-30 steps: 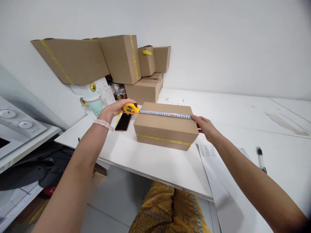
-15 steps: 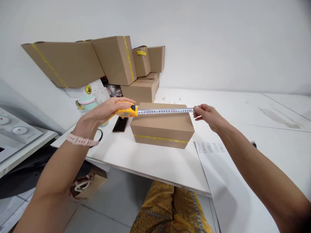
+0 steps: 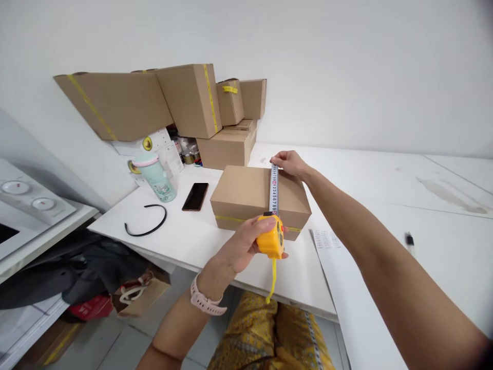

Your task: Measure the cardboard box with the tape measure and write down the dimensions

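A brown cardboard box (image 3: 242, 192) with a yellow tape band lies on the white table (image 3: 239, 257). My left hand (image 3: 246, 241) is closed round a yellow tape measure case (image 3: 271, 237) at the box's near edge. Its white blade (image 3: 273, 187) runs front to back across the box's top. My right hand (image 3: 288, 163) pinches the blade's end at the box's far edge.
Several taped cardboard boxes (image 3: 185, 103) are stacked at the back left. A mint cup (image 3: 156, 174), a black phone (image 3: 195, 196) and a black band (image 3: 146, 226) lie left of the box. A printed sheet (image 3: 339, 267) and a pen (image 3: 410, 240) lie to the right.
The tape ran left to right along the box; it has been lifted and turned. It now runs front to back, my left hand near me, my right hand at the far edge.
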The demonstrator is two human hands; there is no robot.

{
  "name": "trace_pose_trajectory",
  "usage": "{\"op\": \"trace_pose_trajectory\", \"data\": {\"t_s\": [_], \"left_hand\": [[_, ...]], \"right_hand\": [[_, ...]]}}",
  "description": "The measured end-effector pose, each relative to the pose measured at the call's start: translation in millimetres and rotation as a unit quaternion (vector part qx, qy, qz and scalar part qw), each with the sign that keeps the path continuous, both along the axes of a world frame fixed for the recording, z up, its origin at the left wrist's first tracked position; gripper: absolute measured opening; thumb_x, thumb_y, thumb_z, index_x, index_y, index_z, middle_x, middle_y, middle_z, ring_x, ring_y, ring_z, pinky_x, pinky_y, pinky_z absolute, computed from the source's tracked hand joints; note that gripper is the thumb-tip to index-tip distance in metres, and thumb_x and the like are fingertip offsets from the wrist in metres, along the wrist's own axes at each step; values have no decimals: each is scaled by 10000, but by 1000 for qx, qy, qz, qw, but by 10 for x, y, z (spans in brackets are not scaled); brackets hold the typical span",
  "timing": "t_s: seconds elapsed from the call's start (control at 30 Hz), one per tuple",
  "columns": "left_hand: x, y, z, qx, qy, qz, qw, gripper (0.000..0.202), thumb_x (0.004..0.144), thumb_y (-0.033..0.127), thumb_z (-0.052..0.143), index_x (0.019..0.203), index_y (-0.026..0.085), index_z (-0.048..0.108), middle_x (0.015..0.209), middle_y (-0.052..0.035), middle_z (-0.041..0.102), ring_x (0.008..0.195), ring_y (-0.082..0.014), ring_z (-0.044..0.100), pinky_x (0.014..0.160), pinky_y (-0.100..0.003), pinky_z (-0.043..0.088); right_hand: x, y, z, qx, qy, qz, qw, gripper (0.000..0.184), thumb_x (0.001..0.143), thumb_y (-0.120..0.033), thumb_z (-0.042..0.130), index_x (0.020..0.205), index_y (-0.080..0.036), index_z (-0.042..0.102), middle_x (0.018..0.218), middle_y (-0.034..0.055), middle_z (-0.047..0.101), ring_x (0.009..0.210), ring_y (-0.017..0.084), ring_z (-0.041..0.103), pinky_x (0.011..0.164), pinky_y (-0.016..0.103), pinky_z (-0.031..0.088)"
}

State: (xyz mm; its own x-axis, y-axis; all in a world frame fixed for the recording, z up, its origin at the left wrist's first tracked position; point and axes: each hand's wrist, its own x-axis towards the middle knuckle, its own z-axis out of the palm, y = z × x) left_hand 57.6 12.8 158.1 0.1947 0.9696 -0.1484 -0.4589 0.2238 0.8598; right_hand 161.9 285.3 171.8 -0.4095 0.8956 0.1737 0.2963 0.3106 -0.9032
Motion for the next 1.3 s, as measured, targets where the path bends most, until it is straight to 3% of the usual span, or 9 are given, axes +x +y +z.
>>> {"op": "trace_pose_trajectory", "data": {"t_s": [0.17,0.47,0.57,0.67,0.8,0.9,1.0,1.13,1.3], "left_hand": [[-7,55,54,-20,0,8,1000,452,697,526,812,913,152,682,1002,-100,663,813,-192,610,723,-387,597],[117,-66,34,-32,-9,26,999,472,704,520,827,935,131,694,980,-84,621,765,-164,578,700,-385,591],[108,-104,35,-28,-11,31,999,476,721,532,812,945,129,696,1013,-97,636,762,-166,590,715,-406,608],[-49,-281,3,-4,24,75,997,531,712,533,823,1049,144,691,1072,-100,649,777,-183,630,747,-430,622],[-504,-549,-153,56,138,216,965,670,685,455,861,1253,205,609,1077,-72,672,855,-231,687,814,-439,626],[-834,-567,-298,50,195,284,938,665,666,422,864,1234,201,597,1060,-58,679,839,-234,700,829,-459,626],[-1009,-463,-359,47,192,247,949,581,676,430,847,1152,179,627,1071,-74,683,798,-222,697,809,-471,632],[-1064,-325,-205,83,157,211,961,509,691,411,839,1113,194,658,1235,-100,658,837,-224,705,787,-438,643],[-1082,-92,218,135,157,198,958,497,666,416,845,1077,182,694,1213,-106,677,869,-260,712,749,-425,653]], "right_hand": [[-5,72,-111,65,-118,-21,991,237,863,-259,670,651,-172,611,639,-13,583,635,123,476,644,283,377],[40,-9,-90,39,-136,34,989,226,888,-302,630,703,-180,589,682,-4,567,658,133,480,641,285,384],[32,21,-96,50,-79,24,995,280,893,-351,650,684,-183,571,679,-2,564,657,130,477,663,287,407],[187,-11,-87,86,78,-61,991,360,915,-514,620,756,-193,587,769,23,614,720,140,539,731,297,459],[695,-356,-162,87,166,-171,967,480,932,-672,508,877,-208,621,713,15,569,679,154,546,669,297,472],[1060,-808,-337,79,91,-129,984,541,956,-701,425,1048,-223,660,711,16,582,674,171,546,673,313,476],[1217,-1208,-506,74,26,-50,996,608,960,-713,389,1257,-245,643,786,29,624,744,194,575,759,358,498],[1179,-1421,-430,90,-6,-26,996,606,867,-703,584,1270,-260,677,945,56,668,850,222,599,782,379,500],[1086,-1233,43,66,-45,-95,992,535,803,-704,660,1027,-228,754,906,82,684,811,243,609,686,374,481]]}}
